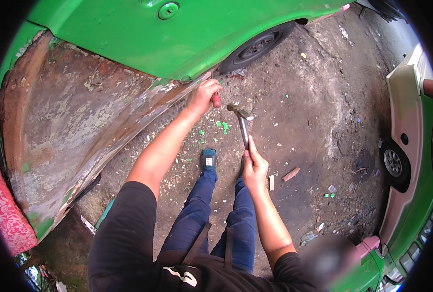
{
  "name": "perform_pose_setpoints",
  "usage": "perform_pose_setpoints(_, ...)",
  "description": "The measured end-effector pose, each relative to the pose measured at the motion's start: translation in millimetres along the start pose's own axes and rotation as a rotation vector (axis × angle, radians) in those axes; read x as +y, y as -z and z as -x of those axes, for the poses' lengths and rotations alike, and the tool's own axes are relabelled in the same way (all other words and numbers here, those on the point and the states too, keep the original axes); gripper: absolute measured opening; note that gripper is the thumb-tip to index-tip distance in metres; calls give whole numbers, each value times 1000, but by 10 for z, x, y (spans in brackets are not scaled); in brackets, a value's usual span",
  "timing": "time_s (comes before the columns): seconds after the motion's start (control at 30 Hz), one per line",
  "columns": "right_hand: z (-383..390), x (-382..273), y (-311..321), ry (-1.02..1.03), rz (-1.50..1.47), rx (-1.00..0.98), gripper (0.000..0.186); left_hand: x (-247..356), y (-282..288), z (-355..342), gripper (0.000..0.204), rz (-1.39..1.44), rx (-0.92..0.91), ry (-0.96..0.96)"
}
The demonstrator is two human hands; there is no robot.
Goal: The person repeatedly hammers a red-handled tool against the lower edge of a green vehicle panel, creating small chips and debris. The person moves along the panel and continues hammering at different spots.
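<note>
My left hand (204, 97) is closed around a red-handled tool (216, 100), shaped like a screwdriver. Its handle end points toward me; the other end is hidden by my fingers, close to the lower edge of the green car door (129, 36). My right hand (255, 166) grips a hammer (244, 129) by its handle. The hammer's head is up, a short way right of the red handle and apart from it. Left of my left hand is a car panel (80, 102) with rusty, scraped, bare patches.
A black wheel (259, 46) sits beyond the door. Green paint flakes (223, 126) litter the rough ground around my shoe (208, 159). A wood piece (291, 174) lies right of my right hand. Another green and pink vehicle (411, 146) stands at the right, and a person's blurred head (330, 263) is at lower right.
</note>
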State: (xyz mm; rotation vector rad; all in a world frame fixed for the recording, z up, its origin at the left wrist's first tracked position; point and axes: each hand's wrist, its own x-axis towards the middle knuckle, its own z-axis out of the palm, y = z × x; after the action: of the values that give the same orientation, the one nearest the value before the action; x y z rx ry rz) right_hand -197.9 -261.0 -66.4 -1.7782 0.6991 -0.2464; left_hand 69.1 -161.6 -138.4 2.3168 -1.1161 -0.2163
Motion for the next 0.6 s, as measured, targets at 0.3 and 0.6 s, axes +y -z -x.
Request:
perform_pose_setpoints(0.3, 37, 49, 69, -99, -49, -10, 45, 0, -32, -233, 27, -75, -95, 24)
perform_pose_setpoints(0.6, -291, -12, 285, 9, -207, 120, 42, 61, -237, -416, 16, -95, -28, 91)
